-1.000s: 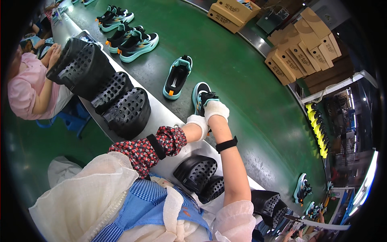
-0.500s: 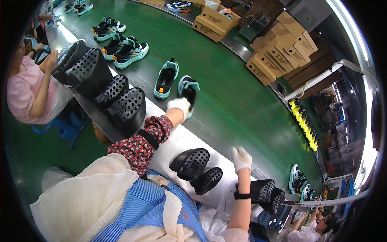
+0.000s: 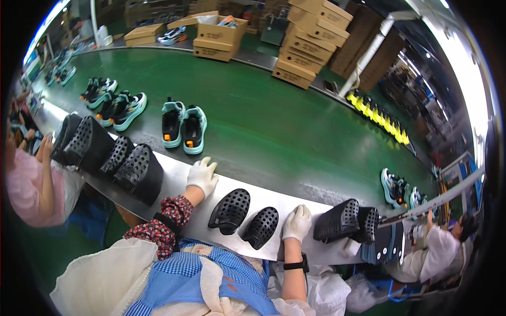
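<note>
My left hand [image 3: 203,176], in a white glove, is over the edge of the metal ledge [image 3: 221,181] with its fingers spread and nothing in them. Just beyond it, a pair of black and mint running shoes [image 3: 194,131] with orange heel tabs stands side by side on the green belt. My right hand [image 3: 298,224], also white-gloved, lies on the ledge with fingers extended, holding nothing that I can see. Between my hands lie two black perforated toe-shaped pieces [image 3: 262,227]. To the right of my right hand sits a nested stack of similar pieces [image 3: 337,221].
More black stacks [image 3: 139,174] stand at the ledge's left. Other running shoes [image 3: 130,110] line the green belt [image 3: 274,126]. Cardboard boxes [image 3: 300,58] are piled beyond it; yellow shoes [image 3: 377,117] stand at the far right. Co-workers sit at left [image 3: 39,184] and right [image 3: 435,245].
My left hand has let go of the right-hand shoe and drawn back; that shoe now stands straight beside its mate. My right hand has come down onto the ledge. The view has turned.
</note>
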Demonstrator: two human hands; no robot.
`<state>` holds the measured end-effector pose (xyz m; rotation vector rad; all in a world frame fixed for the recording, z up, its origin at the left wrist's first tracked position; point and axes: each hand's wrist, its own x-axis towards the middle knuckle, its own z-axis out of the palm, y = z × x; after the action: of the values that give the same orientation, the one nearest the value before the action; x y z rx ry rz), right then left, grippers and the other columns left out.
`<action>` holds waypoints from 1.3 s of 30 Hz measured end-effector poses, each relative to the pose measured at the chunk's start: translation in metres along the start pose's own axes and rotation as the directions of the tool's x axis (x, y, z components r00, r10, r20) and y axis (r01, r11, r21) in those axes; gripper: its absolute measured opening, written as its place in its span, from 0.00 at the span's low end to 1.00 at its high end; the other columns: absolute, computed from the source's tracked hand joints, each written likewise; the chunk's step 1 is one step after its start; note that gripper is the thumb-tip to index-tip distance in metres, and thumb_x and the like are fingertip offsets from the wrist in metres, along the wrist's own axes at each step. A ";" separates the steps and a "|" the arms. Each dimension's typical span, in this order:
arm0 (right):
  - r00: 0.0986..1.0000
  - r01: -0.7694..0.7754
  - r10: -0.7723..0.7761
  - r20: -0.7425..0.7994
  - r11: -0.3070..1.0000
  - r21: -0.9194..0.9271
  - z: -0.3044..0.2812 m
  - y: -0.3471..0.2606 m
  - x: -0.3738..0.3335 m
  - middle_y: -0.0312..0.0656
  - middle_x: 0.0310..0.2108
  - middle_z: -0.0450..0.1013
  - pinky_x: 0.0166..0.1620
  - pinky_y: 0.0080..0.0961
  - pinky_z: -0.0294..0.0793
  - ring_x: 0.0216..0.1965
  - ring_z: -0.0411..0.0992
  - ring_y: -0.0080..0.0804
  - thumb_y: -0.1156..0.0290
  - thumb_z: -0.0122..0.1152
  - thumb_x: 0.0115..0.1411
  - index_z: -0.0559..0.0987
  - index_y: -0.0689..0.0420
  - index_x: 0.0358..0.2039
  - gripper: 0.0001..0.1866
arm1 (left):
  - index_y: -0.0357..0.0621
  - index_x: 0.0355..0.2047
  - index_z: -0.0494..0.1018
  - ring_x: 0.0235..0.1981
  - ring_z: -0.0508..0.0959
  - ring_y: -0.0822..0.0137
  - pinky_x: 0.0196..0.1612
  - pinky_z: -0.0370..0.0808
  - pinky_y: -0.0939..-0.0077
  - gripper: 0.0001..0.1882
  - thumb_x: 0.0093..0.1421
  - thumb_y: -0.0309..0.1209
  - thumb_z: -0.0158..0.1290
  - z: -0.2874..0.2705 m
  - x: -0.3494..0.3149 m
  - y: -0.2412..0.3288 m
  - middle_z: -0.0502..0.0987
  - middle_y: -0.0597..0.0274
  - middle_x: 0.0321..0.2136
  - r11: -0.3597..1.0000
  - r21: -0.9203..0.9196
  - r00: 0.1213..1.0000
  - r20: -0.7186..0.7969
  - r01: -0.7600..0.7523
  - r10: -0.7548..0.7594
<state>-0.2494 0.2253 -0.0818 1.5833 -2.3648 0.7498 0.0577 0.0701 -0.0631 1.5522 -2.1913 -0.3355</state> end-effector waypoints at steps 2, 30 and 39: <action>1.000 -0.018 0.018 -0.009 1.000 -0.003 -0.003 0.003 -0.001 0.55 0.44 0.73 0.53 0.43 0.68 0.48 0.70 0.52 0.75 0.56 0.50 0.76 0.66 0.38 0.14 | 0.45 0.44 0.75 0.51 0.70 0.51 0.55 0.66 0.59 0.18 0.54 0.38 0.55 0.013 -0.006 -0.003 0.72 0.51 0.49 0.991 0.108 0.994 -0.064 -0.077 0.084; 0.999 -0.049 0.049 -0.004 0.998 0.026 -0.047 -0.015 -0.068 0.52 0.44 0.73 0.53 0.43 0.67 0.48 0.69 0.53 0.76 0.55 0.53 0.78 0.65 0.40 0.14 | 0.44 0.56 0.68 0.58 0.63 0.48 0.60 0.58 0.54 0.28 0.56 0.42 0.51 -0.005 -0.020 -0.020 0.67 0.49 0.54 0.944 0.176 0.957 0.133 -0.279 0.258; 0.998 -0.053 0.055 -0.029 0.997 0.056 -0.042 -0.014 -0.066 0.54 0.43 0.74 0.53 0.43 0.67 0.47 0.69 0.53 0.78 0.54 0.51 0.78 0.66 0.38 0.13 | 0.50 0.62 0.62 0.63 0.56 0.45 0.60 0.54 0.42 0.33 0.57 0.44 0.52 -0.035 -0.061 -0.014 0.60 0.48 0.61 0.908 0.300 0.922 0.341 -0.293 0.184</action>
<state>-0.2148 0.2961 -0.0700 1.5226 -2.3938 0.8509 0.1031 0.1247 -0.0516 1.4473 -2.7791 -0.1180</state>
